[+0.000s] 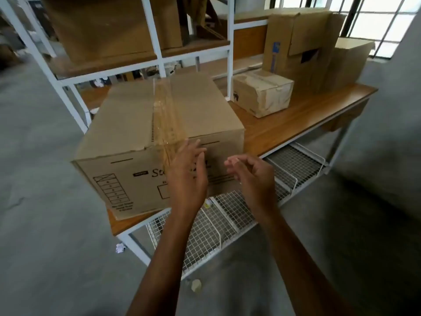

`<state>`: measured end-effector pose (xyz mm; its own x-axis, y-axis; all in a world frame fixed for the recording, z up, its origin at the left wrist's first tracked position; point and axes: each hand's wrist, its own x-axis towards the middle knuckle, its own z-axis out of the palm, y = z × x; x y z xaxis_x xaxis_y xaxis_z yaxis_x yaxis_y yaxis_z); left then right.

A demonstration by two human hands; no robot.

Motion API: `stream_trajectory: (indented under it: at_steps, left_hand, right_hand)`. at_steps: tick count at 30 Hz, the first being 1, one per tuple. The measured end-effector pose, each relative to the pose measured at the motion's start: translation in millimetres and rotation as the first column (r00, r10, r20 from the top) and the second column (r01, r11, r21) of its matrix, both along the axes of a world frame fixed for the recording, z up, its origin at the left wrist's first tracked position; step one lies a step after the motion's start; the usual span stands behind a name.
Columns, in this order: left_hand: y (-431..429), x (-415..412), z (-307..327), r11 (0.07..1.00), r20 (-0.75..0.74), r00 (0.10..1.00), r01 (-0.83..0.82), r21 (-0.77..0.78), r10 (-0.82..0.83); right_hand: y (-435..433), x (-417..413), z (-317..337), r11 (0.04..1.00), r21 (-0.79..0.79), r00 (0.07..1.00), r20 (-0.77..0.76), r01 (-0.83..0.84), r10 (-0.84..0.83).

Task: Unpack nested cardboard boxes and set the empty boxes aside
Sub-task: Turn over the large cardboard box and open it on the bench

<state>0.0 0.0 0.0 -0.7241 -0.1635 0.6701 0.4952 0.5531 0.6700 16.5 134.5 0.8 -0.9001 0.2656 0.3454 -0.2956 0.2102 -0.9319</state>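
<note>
A large closed cardboard box sits on the left end of the wooden table, its top seam sealed with clear tape. My left hand is raised in front of the box's near face, fingers straight, fingertips close to the tape at the top front edge. My right hand hovers to the right of it with fingers loosely curled, holding nothing and apart from the box.
A small taped box lies further right on the table. Behind it stand a tall box and another box. White wire racks sit under the table. White shelving with cartons stands behind. Paper scraps lie on the concrete floor.
</note>
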Motion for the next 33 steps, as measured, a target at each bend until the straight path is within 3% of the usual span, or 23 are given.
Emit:
stream_trajectory:
  at_steps: [2,4,9,12,14,17,19,21,22,24,25,26,28,30,33]
  left_hand:
    - [9.6,-20.6,5.2,0.997,-0.033,0.998,-0.046,-0.060,0.044]
    - [16.3,-50.9,16.3,0.987,-0.036,0.997,-0.077,-0.138,0.073]
    - [13.7,-103.1,39.5,0.944,-0.094,0.977,-0.209,-0.254,0.191]
    - [28.0,-131.7,37.6,0.880,0.101,0.979,-0.111,-0.461,0.176]
    - [37.4,-143.6,26.8,0.822,0.194,0.968,-0.020,-0.569,0.157]
    - [37.5,-149.8,13.7,0.802,0.136,0.977,-0.052,-0.595,0.164]
    - [40.0,-149.9,11.9,0.793,0.107,0.983,-0.052,-0.607,0.147]
    - [50.5,-150.2,12.6,0.746,0.112,0.986,-0.020,-0.665,0.126]
    - [58.4,-150.4,12.5,0.713,0.126,0.984,0.000,-0.701,0.124]
    - [74.0,-150.6,10.4,0.652,0.165,0.975,0.027,-0.758,0.152]
    - [79.6,-151.3,9.6,0.632,0.177,0.967,0.023,-0.775,0.182]
    - [83.9,-152.0,9.6,0.616,0.182,0.960,0.011,-0.787,0.215]
    - [90.0,-154.2,8.6,0.568,0.166,0.948,-0.018,-0.823,0.271]
    - [93.4,-156.5,6.1,0.514,0.156,0.935,-0.032,-0.857,0.319]
    - [96.3,-157.9,3.9,0.512,0.166,0.916,-0.049,-0.858,0.366]
  right_hand:
    - [11.2,-15.8,6.0,0.999,0.046,1.000,0.013,0.003,-0.004]
    - [20.3,-37.7,8.5,0.981,0.192,1.000,0.006,0.014,-0.016]
    - [33.5,-108.1,1.5,0.903,0.407,0.967,-0.253,0.138,-0.034]
    - [34.8,-144.3,-8.5,0.857,0.495,0.965,-0.261,0.145,-0.012]
    - [34.9,-158.7,-19.8,0.844,0.505,0.950,-0.312,0.181,-0.018]
    - [36.1,-166.5,-39.7,0.908,0.362,0.906,-0.420,0.208,-0.040]
    - [32.8,-167.5,-54.6,0.940,0.292,0.913,-0.405,0.176,-0.045]
    - [25.6,-164.8,-68.6,0.994,0.106,0.960,-0.281,0.009,0.021]
    - [23.1,-162.8,-73.1,0.991,-0.065,0.968,-0.230,-0.118,0.100]
    - [24.7,-163.5,-82.3,0.836,-0.461,0.954,-0.159,-0.298,0.253]
    - [29.0,-166.9,-86.2,0.741,-0.613,0.952,-0.060,-0.273,0.301]
    - [33.8,-172.7,-92.6,0.718,-0.675,0.940,0.108,-0.169,0.323]
    - [43.4,-182.7,-112.9,0.851,-0.525,0.835,0.463,-0.012,0.298]
    - [49.4,-182.4,-139.0,0.935,-0.354,0.709,0.659,-0.001,0.250]
    - [52.3,-166.7,-155.4,0.854,-0.520,0.550,0.718,0.015,0.427]
